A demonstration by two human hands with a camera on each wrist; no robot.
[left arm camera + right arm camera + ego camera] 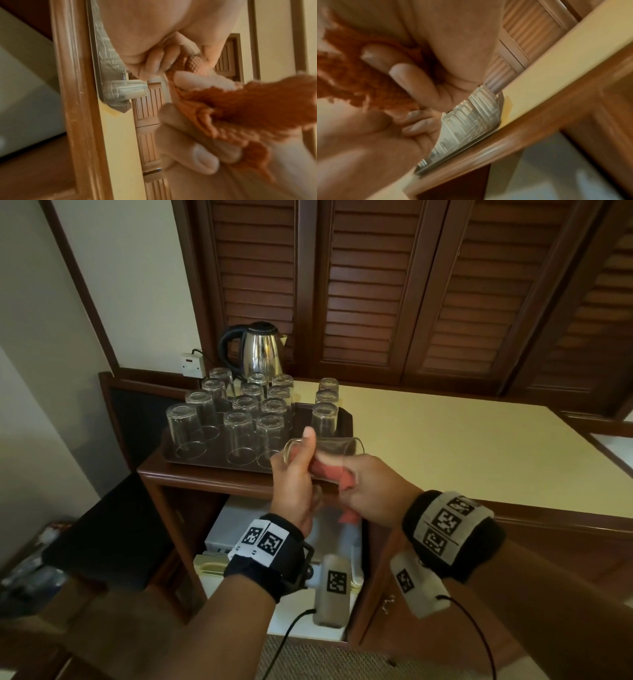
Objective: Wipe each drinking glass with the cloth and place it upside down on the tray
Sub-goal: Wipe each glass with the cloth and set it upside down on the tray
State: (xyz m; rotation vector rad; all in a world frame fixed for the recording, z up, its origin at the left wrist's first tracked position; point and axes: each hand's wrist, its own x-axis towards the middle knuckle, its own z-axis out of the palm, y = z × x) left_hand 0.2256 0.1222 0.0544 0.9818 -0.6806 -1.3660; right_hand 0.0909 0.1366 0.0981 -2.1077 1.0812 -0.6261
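My left hand [297, 462] grips a clear drinking glass [340, 447], held on its side just in front of the tray, thumb up over its base. My right hand [359, 481] holds an orange cloth [328, 471] at the glass's open end, where it shows through the wall. Cloth ends hang below the hand. The left wrist view shows the cloth [257, 108] bunched between fingers. The dark tray [168, 444] at the counter's left end carries several upside-down glasses [239, 436]. Three more glasses [325, 419] stand in a row at its right side.
A steel kettle [261, 350] stands behind the tray by a wall socket [191, 365]. The cream countertop [462, 446] stretches right. Louvred wooden doors [411, 285] rise behind. Under the counter an open compartment holds a white appliance [229, 529].
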